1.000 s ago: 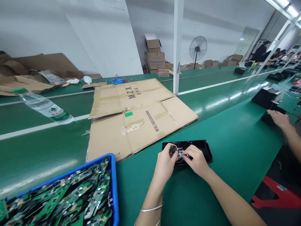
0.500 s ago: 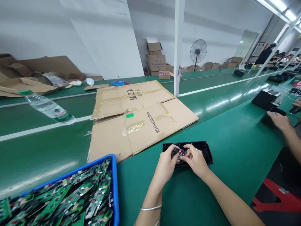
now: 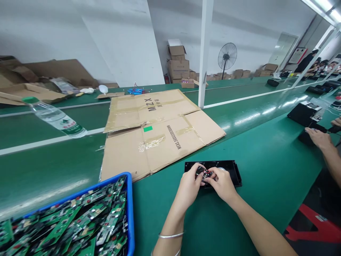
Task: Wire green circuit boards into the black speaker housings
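Observation:
A black plastic housing (image 3: 231,170) lies open side up on the green belt in front of me. My left hand (image 3: 189,186) and my right hand (image 3: 223,184) meet over its left half. Between their fingertips sits a small dark part with red wires (image 3: 205,174), pressed down into the housing. Both hands pinch this part; the fingers hide most of it. A thin bangle (image 3: 170,235) rings my left wrist.
A blue bin (image 3: 129,209) full of green circuit boards stands at the near left. Flattened cardboard (image 3: 160,128) lies beyond the housing, a water bottle (image 3: 57,119) to its left. A white post (image 3: 205,53) rises behind. A co-worker's hand (image 3: 318,138) rests by black boxes (image 3: 302,113) at right.
The small part went down from above the housing into it, and both hands closed in over it. The co-worker's hand stayed at the right.

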Available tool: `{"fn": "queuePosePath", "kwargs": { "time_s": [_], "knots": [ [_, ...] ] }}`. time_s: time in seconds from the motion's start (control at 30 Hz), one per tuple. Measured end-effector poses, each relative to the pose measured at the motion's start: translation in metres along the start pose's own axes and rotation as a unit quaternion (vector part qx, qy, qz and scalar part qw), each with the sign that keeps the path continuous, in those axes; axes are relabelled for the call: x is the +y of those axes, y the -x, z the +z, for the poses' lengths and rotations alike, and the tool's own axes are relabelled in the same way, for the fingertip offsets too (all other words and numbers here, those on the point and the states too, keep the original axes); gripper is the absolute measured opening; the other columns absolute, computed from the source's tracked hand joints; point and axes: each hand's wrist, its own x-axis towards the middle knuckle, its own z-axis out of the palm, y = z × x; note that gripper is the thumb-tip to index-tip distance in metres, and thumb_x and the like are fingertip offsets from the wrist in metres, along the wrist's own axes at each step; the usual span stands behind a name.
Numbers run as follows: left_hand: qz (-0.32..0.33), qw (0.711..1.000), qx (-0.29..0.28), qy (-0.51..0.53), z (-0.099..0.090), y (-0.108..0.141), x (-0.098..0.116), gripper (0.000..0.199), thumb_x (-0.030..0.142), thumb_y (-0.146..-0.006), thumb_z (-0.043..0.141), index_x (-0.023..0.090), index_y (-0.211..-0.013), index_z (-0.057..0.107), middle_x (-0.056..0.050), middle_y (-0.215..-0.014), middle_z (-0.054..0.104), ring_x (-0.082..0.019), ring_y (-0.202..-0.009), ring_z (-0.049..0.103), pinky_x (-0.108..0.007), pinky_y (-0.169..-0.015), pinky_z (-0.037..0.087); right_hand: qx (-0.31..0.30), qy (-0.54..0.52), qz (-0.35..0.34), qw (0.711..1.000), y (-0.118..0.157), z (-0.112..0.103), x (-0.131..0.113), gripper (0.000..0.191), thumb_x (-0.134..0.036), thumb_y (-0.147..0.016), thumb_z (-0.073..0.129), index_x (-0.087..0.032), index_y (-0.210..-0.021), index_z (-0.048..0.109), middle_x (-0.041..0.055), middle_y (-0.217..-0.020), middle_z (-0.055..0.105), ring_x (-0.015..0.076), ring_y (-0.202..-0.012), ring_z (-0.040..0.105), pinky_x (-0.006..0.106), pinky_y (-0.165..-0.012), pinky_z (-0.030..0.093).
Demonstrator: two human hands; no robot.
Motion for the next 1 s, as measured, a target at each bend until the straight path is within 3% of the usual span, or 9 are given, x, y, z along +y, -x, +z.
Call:
{"fn": "queuePosePath", "kwargs": {
  "time_s": [0.23,0.37,0.47,0.57,0.63,0.7,0.77,0.9,1.0],
  "knots": [
    [-0.013,0.999,-0.006,0.05,0.0,0.001,0.003,0.036,0.047,-0.074,0.039,0.022,-0.097,0.047,0.003,-0.094,0.054,-0.001,-0.079,0.056,-0.014,-0.07,0.055,0.013,0.001,-0.026,1.0,-0.001,0.002,0.003,0.028,-0.038,-0.077,0.051,-0.025,-0.101,0.056,-0.0032,-0.076,0.055,0.003,-0.068,0.044,0.017,-0.066,0.034],
    [-0.045,0.994,-0.007,0.098,-0.005,0.001,0.002,0.042,0.047,-0.069,0.047,0.018,-0.099,0.044,0.0,-0.098,0.052,-0.004,-0.083,0.055,-0.021,-0.07,0.056,0.006,-0.079,-0.052,0.995,-0.004,-0.014,0.006,0.055,-0.036,-0.068,0.062,-0.024,-0.119,0.047,-0.0008,-0.091,0.052,0.0005,-0.065,0.046,0.014,-0.064,0.042],
    [-0.05,0.992,-0.008,0.112,-0.008,0.001,0.001,0.044,0.047,-0.067,0.049,0.017,-0.098,0.043,-0.001,-0.1,0.051,-0.005,-0.086,0.054,-0.023,-0.071,0.056,0.042,-0.051,-0.106,0.992,-0.004,-0.026,0.01,0.062,-0.036,-0.064,0.065,-0.026,-0.122,0.043,0.0012,-0.113,0.045,0.0028,-0.084,0.049,0.015,-0.071,0.045],
    [-0.05,0.992,-0.01,0.114,-0.008,0.001,0.001,0.043,0.045,-0.067,0.049,0.016,-0.098,0.043,-0.001,-0.1,0.051,-0.005,-0.087,0.053,-0.023,-0.071,0.055,0.066,0.04,-0.175,0.982,-0.002,-0.026,0.011,0.064,-0.038,-0.066,0.064,-0.025,-0.124,0.042,0.0025,-0.125,0.037,0.0094,-0.114,0.039,0.024,-0.097,0.04],
    [-0.05,0.992,-0.016,0.112,-0.007,0.002,0.002,0.043,0.045,-0.067,0.05,0.016,-0.098,0.043,-0.001,-0.098,0.052,-0.004,-0.084,0.053,-0.023,-0.07,0.055,0.062,0.067,-0.221,0.971,0.0,-0.019,0.01,0.059,-0.037,-0.069,0.062,-0.023,-0.123,0.043,0.0022,-0.126,0.039,0.0101,-0.12,0.034,0.027,-0.104,0.034],
    [-0.04,0.993,-0.029,0.104,-0.007,0.004,0.003,0.045,0.046,-0.067,0.051,0.017,-0.099,0.044,-0.001,-0.097,0.052,-0.002,-0.08,0.054,-0.021,-0.071,0.055,0.073,0.069,-0.246,0.964,0.002,-0.011,0.008,0.043,-0.035,-0.075,0.057,-0.023,-0.116,0.048,-0.0007,-0.117,0.048,0.0079,-0.112,0.041,0.026,-0.099,0.037],
    [-0.028,0.994,-0.045,0.094,-0.008,0.006,0.004,0.048,0.048,-0.065,0.053,0.019,-0.103,0.044,0.0,-0.1,0.053,-0.002,-0.078,0.056,-0.019,-0.073,0.055,0.075,0.047,-0.228,0.97,0.002,-0.007,0.007,0.033,-0.037,-0.08,0.051,-0.024,-0.111,0.053,-0.0035,-0.108,0.054,0.0058,-0.103,0.047,0.024,-0.093,0.039],
    [-0.037,0.993,-0.043,0.102,-0.013,0.008,0.008,0.051,0.047,-0.065,0.055,0.022,-0.109,0.046,-0.002,-0.108,0.053,-0.005,-0.088,0.058,-0.013,-0.07,0.053,-0.043,-0.061,-0.131,0.989,0.002,-0.017,0.005,0.044,-0.038,-0.082,0.047,-0.026,-0.124,0.047,-0.0039,-0.117,0.05,0.0038,-0.107,0.048,0.018,-0.097,0.04],
    [-0.014,0.993,-0.006,0.114,-0.014,0.006,0.008,0.049,0.048,-0.067,0.052,0.021,-0.107,0.047,-0.003,-0.103,0.054,-0.005,-0.086,0.058,-0.009,-0.065,0.05,-0.117,-0.108,-0.119,0.98,0.001,-0.028,0.003,0.047,-0.036,-0.083,0.045,-0.021,-0.128,0.044,-0.0007,-0.124,0.045,0.0051,-0.113,0.045,0.017,-0.102,0.036]
  ]
}}
